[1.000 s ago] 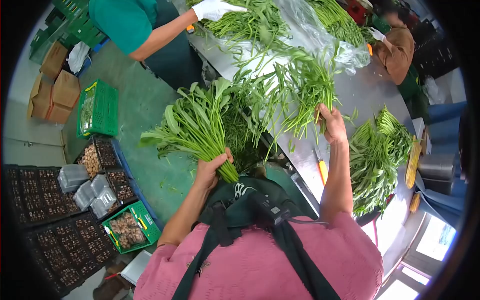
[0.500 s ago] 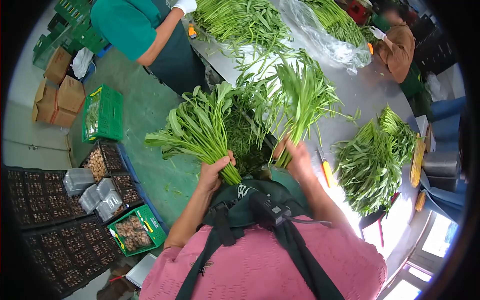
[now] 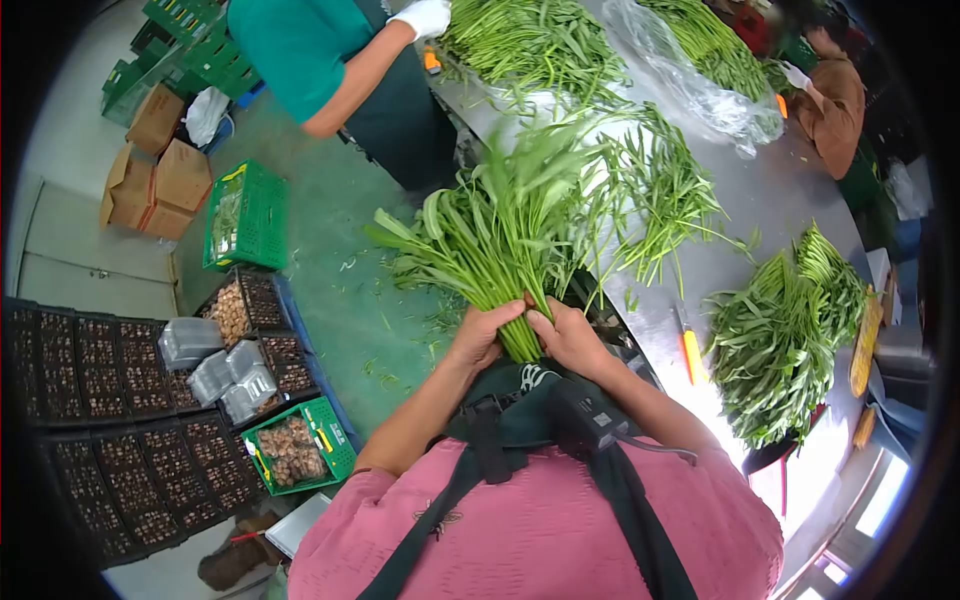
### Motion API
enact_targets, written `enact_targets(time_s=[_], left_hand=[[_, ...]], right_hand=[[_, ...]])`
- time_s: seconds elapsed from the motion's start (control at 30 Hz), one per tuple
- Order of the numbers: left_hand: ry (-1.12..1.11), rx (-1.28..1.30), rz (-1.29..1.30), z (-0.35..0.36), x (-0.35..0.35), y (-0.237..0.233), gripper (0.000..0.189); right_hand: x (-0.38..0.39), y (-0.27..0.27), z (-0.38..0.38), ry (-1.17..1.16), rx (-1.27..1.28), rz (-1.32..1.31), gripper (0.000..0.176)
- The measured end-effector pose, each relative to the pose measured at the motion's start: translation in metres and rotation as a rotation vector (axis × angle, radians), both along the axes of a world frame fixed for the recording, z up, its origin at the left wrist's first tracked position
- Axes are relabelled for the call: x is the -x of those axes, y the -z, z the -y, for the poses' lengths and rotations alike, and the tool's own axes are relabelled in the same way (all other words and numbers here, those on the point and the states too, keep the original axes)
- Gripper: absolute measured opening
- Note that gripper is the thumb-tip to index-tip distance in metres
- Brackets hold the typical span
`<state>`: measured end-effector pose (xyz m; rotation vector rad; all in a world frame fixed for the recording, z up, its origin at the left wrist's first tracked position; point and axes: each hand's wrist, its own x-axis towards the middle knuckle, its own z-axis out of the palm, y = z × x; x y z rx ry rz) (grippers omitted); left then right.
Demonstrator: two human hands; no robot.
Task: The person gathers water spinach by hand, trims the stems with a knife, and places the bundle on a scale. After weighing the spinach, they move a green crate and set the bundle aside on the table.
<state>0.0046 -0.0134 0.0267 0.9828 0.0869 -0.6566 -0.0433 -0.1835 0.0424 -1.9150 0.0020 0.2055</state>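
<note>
Both of my hands close around the stems of one thick bunch of leafy green vegetable (image 3: 500, 240), held upright just off the near edge of the steel table (image 3: 770, 200). My left hand (image 3: 483, 333) grips the stem base from the left. My right hand (image 3: 572, 337) presses against it from the right. The leaves fan up and away from me. More loose stalks (image 3: 660, 190) lie on the table just beyond the bunch.
A finished pile of greens (image 3: 780, 320) lies at the right, an orange-handled knife (image 3: 690, 350) beside it. A person in a green shirt (image 3: 300, 50) with a white glove handles greens at the far end; another person (image 3: 835, 100) sits far right. Crates (image 3: 245, 215) and trays cover the floor on the left.
My right hand lifted a handful of stalks off the table, carried it left and joined it to the bunch in my left hand. Both hands now hold one bundle.
</note>
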Motion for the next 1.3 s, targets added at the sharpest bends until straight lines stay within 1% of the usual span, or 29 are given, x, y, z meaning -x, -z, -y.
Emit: enact_targets(time_s=[0.03,0.1,0.13,0.17,0.23,0.27,0.33,0.37,0.4,0.43,0.47,0.53,0.57,0.63,0.67,0.7,0.77,0.8,0.83,0.9,0.93,1.0,1.03,1.1,1.13,1.17,1.23,1.27,1.3], left_hand=[[-0.009,-0.006,0.001,-0.001,0.000,0.000,0.038],[0.048,0.131,0.011,0.001,0.001,-0.002,0.042],[0.070,0.163,0.048,-0.001,0.001,0.006,0.049],[0.067,0.163,0.046,-0.002,0.001,0.008,0.049],[0.135,0.311,0.002,-0.005,0.001,0.009,0.050],[0.137,0.317,0.015,-0.006,0.002,0.015,0.051],[0.119,0.309,0.030,-0.009,0.004,0.017,0.050],[0.100,0.303,0.049,-0.009,0.004,0.018,0.050],[0.101,0.303,0.045,-0.010,0.005,0.016,0.050],[0.081,0.314,0.024,-0.010,0.007,0.012,0.047],[0.061,0.326,0.006,-0.009,0.008,0.009,0.044],[0.053,0.327,0.035,-0.010,0.005,0.019,0.041],[0.043,0.327,0.065,-0.010,0.004,0.023,0.037],[0.028,0.324,0.084,-0.007,0.001,0.012,0.035],[0.039,0.298,0.076,-0.008,0.001,0.011,0.039],[0.054,0.272,0.067,-0.009,0.002,0.010,0.043],[0.060,0.275,0.042,-0.010,0.000,0.006,0.044],[0.056,0.276,0.012,-0.011,0.001,0.004,0.044],[0.057,0.277,0.010,-0.011,-0.001,0.002,0.044],[0.050,0.173,0.054,-0.011,-0.002,-0.002,0.043],[0.047,0.173,0.053,-0.011,-0.003,-0.003,0.043],[0.006,0.127,0.001,-0.008,-0.005,-0.004,0.042],[0.005,0.127,0.001,-0.006,-0.005,-0.005,0.042],[-0.056,0.111,-0.031,-0.003,-0.004,-0.008,0.033],[-0.051,0.113,-0.034,-0.002,-0.004,-0.008,0.033],[-0.036,0.130,-0.024,-0.001,-0.004,-0.007,0.034],[-0.019,0.149,-0.014,0.000,-0.005,-0.007,0.035],[-0.007,0.142,-0.025,0.000,-0.005,-0.008,0.036],[0.003,0.137,-0.034,-0.001,-0.005,-0.008,0.037]], right_hand=[[-0.001,0.003,-0.001,-0.009,-0.006,0.001,0.028],[-0.004,0.004,0.003,-0.069,0.008,-0.078,0.028],[-0.005,-0.005,0.002,-0.094,-0.011,-0.035,0.031],[-0.006,-0.004,0.002,-0.097,-0.012,-0.038,0.031],[-0.008,-0.001,0.001,-0.196,0.047,0.139,0.040],[-0.010,-0.002,0.001,-0.197,0.045,0.135,0.040],[-0.018,-0.013,0.002,-0.314,-0.007,-0.405,0.049],[-0.020,-0.015,0.003,-0.313,-0.008,-0.407,0.049],[-0.022,-0.016,0.003,-0.309,-0.041,-0.446,0.053],[-0.022,-0.018,0.003,-0.304,-0.073,-0.488,0.057],[-0.024,-0.020,0.006,-0.303,-0.074,-0.492,0.057],[-0.029,-0.023,0.015,-0.420,-0.006,-0.458,0.055],[-0.030,-0.020,0.022,-0.420,-0.006,-0.459,0.055],[-0.034,-0.020,0.032,-0.455,0.155,-0.114,0.052],[-0.034,-0.022,0.031,-0.453,0.224,-0.182,0.048],[-0.030,-0.022,0.026,-0.451,0.222,-0.185,0.048],[-0.026,-0.020,0.021,-0.468,0.211,-0.065,0.050],[-0.026,-0.019,0.021,-0.443,0.167,-0.159,0.049],[-0.026,-0.017,0.020,-0.442,0.167,-0.161,0.049],[-0.023,-0.013,0.018,-0.300,-0.021,-0.349,0.048],[-0.024,-0.014,0.020,-0.303,-0.021,-0.350,0.048],[-0.029,-0.021,0.031,-0.324,0.139,-0.163,0.032],[-0.033,-0.027,0.034,-0.325,0.139,-0.163,0.032],[-0.042,-0.037,0.039,-0.005,0.096,0.017,0.030],[-0.047,-0.036,0.040,0.046,0.028,0.040,0.036],[-0.051,-0.037,0.039,0.052,0.031,0.039,0.036],[-0.055,-0.040,0.033,0.003,0.043,0.149,0.037],[-0.056,-0.042,0.028,-0.009,0.040,0.150,0.030],[-0.057,-0.041,0.027,-0.009,0.043,0.150,0.030]])
